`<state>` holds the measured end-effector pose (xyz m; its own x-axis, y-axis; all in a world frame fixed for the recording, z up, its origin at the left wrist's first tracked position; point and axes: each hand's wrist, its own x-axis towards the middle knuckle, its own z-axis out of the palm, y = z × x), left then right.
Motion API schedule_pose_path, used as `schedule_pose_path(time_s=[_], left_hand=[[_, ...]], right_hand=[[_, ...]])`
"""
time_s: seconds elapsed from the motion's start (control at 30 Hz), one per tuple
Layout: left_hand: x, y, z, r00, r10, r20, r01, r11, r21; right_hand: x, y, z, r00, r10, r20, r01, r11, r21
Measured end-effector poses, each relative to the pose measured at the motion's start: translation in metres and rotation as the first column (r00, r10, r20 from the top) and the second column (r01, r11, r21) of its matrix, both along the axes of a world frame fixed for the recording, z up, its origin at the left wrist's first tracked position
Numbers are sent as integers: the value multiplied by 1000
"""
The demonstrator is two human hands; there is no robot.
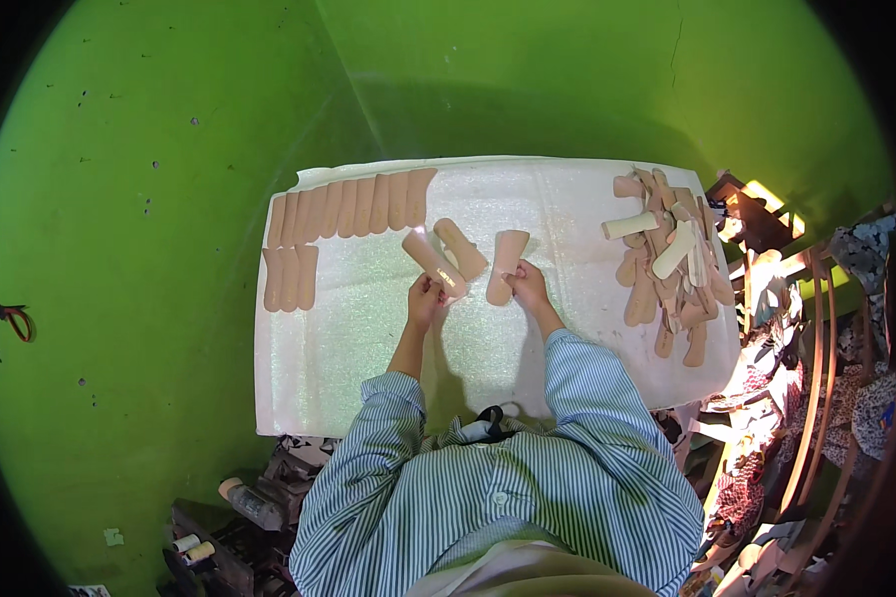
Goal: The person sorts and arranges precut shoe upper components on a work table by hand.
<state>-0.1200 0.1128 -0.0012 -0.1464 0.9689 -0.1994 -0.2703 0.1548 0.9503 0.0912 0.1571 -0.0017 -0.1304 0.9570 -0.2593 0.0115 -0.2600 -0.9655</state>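
Note:
My left hand (425, 300) is closed on the lower end of a shiny beige insole-shaped piece (434, 263), which has dark print near that end and slants up to the left. Between thumb and fingers, my right hand (528, 286) grips the edge of a tan insole-shaped piece (509, 253), held nearly upright over the table. Another tan piece (461, 249) lies tilted between them, partly covered by the shiny one. At the table's far left, overlapping tan pieces (353, 206) form a neat row, with a shorter row (290, 279) nearer me.
A white sheet covers the table (358, 348). On its right side lies a loose heap of tan and cream pieces (672, 259). Green walls (528, 90) rise behind and left, where scissors (4, 312) hang. Thread spools (197, 549), a bottle (251, 503) and fabric scraps (757, 448) are around the table.

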Motion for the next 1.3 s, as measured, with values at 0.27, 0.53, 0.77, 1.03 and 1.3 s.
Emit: schedule_pose_path(time_s=[0.27, 0.53, 0.77, 1.03, 1.3], left_hand=[[5, -1, 2, 998, -3, -63, 0, 999, -48], [4, -1, -4, 995, -7, -102, 1, 998, -56], [7, 0, -3, 996, 4, -91, -10, 998, -59], [10, 42, 9, 838, 213, -503, -187, 977, 104], [-26, 111, 41, 617, 171, -768, -193, 979, 63]], right_hand=[[3, 3, -14, 987, -140, 80, 134, 988, 78], [0, 1, -11, 978, -148, 151, 135, 987, 88], [1, 1, -11, 974, -153, 167, 138, 985, 101], [-1, 1, -6, 974, -148, 168, 131, 985, 111], [1, -6, -2, 987, -117, 114, 104, 988, 114]])
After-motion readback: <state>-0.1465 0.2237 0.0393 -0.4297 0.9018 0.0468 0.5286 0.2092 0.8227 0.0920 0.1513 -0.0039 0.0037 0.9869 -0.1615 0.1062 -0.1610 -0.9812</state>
